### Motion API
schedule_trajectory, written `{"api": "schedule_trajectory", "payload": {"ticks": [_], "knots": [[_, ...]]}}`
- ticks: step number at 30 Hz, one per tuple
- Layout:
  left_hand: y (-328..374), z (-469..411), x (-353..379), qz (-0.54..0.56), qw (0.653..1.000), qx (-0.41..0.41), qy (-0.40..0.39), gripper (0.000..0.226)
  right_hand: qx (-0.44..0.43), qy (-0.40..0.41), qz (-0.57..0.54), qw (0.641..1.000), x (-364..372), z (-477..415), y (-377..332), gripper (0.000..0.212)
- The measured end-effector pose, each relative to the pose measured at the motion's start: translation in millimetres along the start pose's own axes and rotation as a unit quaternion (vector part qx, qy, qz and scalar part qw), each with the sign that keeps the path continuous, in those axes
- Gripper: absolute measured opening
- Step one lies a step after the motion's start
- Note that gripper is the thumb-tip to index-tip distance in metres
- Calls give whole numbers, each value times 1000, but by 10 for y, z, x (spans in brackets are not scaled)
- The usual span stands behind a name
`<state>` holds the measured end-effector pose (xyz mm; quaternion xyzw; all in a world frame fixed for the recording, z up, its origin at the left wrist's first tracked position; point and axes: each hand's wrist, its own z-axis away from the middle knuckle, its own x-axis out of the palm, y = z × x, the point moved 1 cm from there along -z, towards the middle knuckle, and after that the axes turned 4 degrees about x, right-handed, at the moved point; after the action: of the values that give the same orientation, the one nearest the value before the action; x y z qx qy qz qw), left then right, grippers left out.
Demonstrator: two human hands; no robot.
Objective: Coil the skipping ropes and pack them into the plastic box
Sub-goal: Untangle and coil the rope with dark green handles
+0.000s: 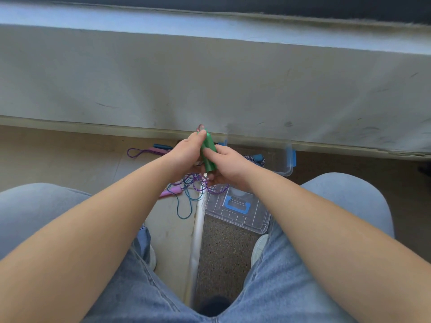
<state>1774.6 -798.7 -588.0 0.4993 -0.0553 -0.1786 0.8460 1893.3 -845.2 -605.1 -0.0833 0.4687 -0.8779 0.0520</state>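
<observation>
Both hands meet above the floor on a pair of green rope handles, held upright and side by side. My left hand wraps them from the left; my right hand pinches them from the right, thumb on the front. Purple and teal cord hangs in loose loops below the hands. A clear plastic box with blue clips lies on the floor behind my right hand, and a coiled striped rope with a blue handle lies inside it.
The box's clear lid with a blue handle lies on the floor between my knees. A pink handle and another pink and blue rope lie to the left. A grey ledge wall stands just beyond.
</observation>
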Motion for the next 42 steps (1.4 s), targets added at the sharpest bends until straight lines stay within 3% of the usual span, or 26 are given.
{"api": "schedule_trajectory", "payload": {"ticks": [2, 5, 8, 10, 13, 17, 19, 20, 21, 23, 26, 29, 30, 32, 34, 37, 42], "knots": [[12, -25, -121, -129, 988, 61, 67, 41, -2, 1, -27, 1000, -23, 22, -44, 21], [-37, -118, -395, -323, 912, 191, 167, 22, 7, -32, -53, 998, -69, 78, -81, 22], [-92, -141, -424, -337, 899, 269, 74, 44, 29, -83, -36, 996, -82, 128, -83, 21], [-74, -67, -340, -330, 903, 273, 24, 47, 41, -112, -42, 992, -84, 148, -97, 18], [-88, -33, -249, -310, 916, 253, 31, 34, 38, -119, -62, 990, -120, 132, -105, 18], [-136, -64, -141, -371, 911, 182, 11, 19, -4, -47, -90, 995, -88, 93, -171, 15], [-201, -44, -80, -468, 864, 177, -47, 22, -25, 26, -64, 997, -125, 49, -209, 14], [-223, -22, -49, -514, 834, 185, -75, 23, -37, 73, 21, 996, -170, 20, -210, 15], [-228, 6, -23, -553, 803, 200, -97, 23, -46, 116, 155, 980, -223, -3, -195, 17], [-192, 51, 15, -632, 729, 230, -127, 23, -38, 171, 407, 896, -304, -23, -122, 20], [-71, 127, 42, -730, 611, 274, -133, 24, -40, 159, 550, 819, -303, -24, -13, 13], [-12, 118, -8, -744, 565, 330, -141, 33, -43, 73, 653, 753, -250, -57, 79, 9], [5, 98, -36, -730, 564, 358, -144, 39, -44, 40, 667, 742, -233, -60, 109, 12], [43, 62, -117, -690, 584, 401, -146, 52, -69, -12, 650, 757, -195, -47, 159, 19], [73, 22, -221, -628, 651, 402, -143, 53, -127, -45, 610, 781, -135, 12, 141, 25], [96, -31, -342, -520, 778, 334, -115, 41, -204, -50, 570, 794, -65, 70, 100, 26], [-41, -102, -481, -366, 912, 174, -61, 45, -235, 21, 484, 843, -81, 138, 15, 20]]}}
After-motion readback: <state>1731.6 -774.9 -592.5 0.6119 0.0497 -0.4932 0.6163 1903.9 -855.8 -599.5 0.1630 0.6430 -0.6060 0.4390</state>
